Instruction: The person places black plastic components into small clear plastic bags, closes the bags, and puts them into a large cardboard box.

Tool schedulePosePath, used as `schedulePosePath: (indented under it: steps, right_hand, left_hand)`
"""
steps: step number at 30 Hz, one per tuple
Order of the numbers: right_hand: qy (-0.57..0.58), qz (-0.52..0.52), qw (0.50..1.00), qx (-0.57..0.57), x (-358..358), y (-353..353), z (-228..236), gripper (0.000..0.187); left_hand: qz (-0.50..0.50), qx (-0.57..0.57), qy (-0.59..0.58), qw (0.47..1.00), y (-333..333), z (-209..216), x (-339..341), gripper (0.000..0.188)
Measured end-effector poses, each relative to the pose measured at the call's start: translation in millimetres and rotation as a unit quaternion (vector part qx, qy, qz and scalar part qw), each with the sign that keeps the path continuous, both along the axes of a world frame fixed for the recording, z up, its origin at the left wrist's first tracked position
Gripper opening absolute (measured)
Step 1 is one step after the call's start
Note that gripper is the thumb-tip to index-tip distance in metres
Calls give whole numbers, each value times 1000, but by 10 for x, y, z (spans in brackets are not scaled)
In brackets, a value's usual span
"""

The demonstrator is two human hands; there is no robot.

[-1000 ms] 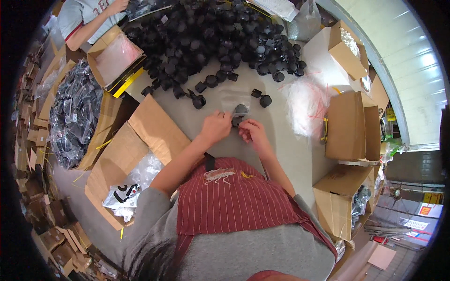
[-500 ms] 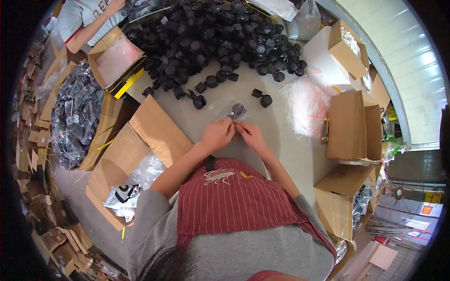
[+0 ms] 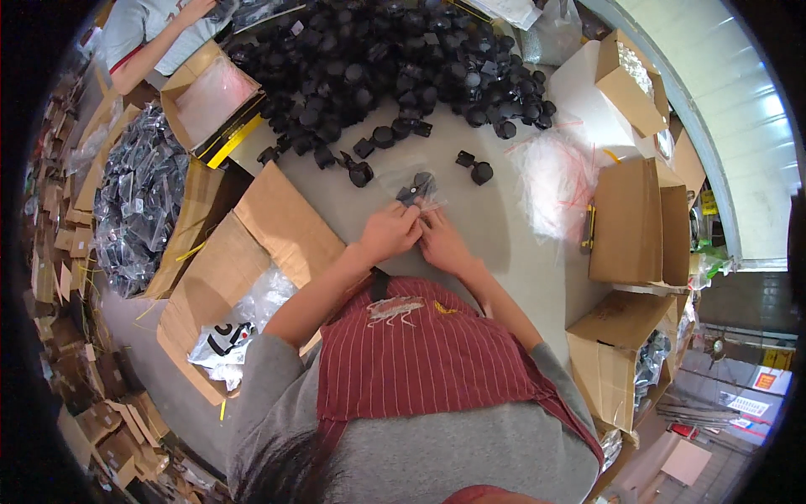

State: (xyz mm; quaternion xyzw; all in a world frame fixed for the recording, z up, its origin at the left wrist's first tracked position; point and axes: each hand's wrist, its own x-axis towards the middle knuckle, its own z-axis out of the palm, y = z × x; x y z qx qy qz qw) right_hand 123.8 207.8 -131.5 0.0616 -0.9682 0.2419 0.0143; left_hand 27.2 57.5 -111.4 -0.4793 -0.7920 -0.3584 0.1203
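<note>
A clear plastic bag (image 3: pixel 430 204) with a small black plastic part (image 3: pixel 414 190) inside lies at the table's middle, just beyond my fingertips. My left hand (image 3: pixel 391 232) pinches the near edge of the bag. Right beside it, my right hand (image 3: pixel 442 244) has its fingers closed on the same edge. The two hands nearly touch. Loose black parts, each with a round head and a short block, lie past the bag: one (image 3: pixel 360 173) to the left and another (image 3: pixel 480 171) to the right.
A big pile of black parts (image 3: pixel 369 71) covers the far table. Flat clear bags (image 3: pixel 550 181) lie at right, beside an open cardboard box (image 3: pixel 625 220). On the left stand an open carton (image 3: pixel 294 223) and a box of bagged parts (image 3: pixel 138 202). Another person's arm (image 3: pixel 151 60) shows far left.
My hands have shifted slightly on the bag's edge, the right fingers now pointing more upward. The bagged part has tilted and moved a little left and away from me.
</note>
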Motion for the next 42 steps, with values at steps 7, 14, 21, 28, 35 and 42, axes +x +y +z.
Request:
schedulePosePath:
  steps: [7,14,21,28,35,42]
  right_hand:
    - [68,53,996,15,-170,39,117,57]
    - [65,41,997,-23,-25,109,-238,58]
    - [64,-43,993,85,-152,-159,160,68]
    - [8,-92,982,165,-201,-283,199,75]
    - [40,197,976,-78,97,254,429,49]
    - [213,-247,938,118,-499,1070,504,49]
  left_hand:
    - [-85,-17,28,996,-30,228,-33,13]
    - [-26,-35,-16,999,-47,298,61,16]
    - [-62,-110,-14,992,8,255,133,20]
    - [-70,-32,-12,997,-79,154,146,20]
    - [39,-109,-4,993,-403,154,59,16]
    - [22,-47,8,999,-254,53,40,12]
